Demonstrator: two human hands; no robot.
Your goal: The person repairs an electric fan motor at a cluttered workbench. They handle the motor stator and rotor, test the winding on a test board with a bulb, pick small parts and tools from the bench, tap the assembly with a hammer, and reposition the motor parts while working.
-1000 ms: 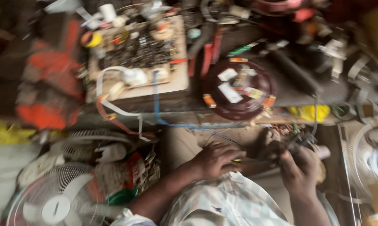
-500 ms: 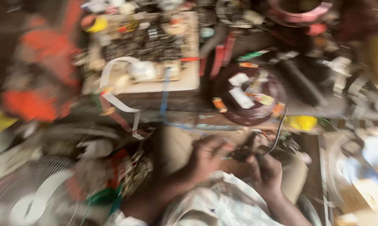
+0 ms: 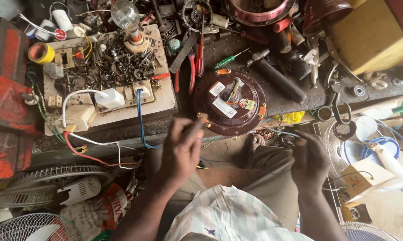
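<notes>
My left hand is raised in front of the bench edge, fingers bunched together, with its tips next to the rim of a dark red round fan motor housing. Whether it pinches anything is hidden. My right hand hovers over my knee with its fingers closed around a thin blue wire that runs toward the copper windings below the housing. The housing lies on the bench with its shaft pointing up and orange clips on its rim.
A wooden switchboard carries a bulb, sockets, plugs and several loose screws. Pliers, screwdrivers and other tools crowd the dark bench. Fan grilles lie at lower left, a white fan at right, and a yellow box at the back right.
My hands were close together over my lap on a dark part. They have now parted: the left has risen toward the motor housing and the right has moved out to the right.
</notes>
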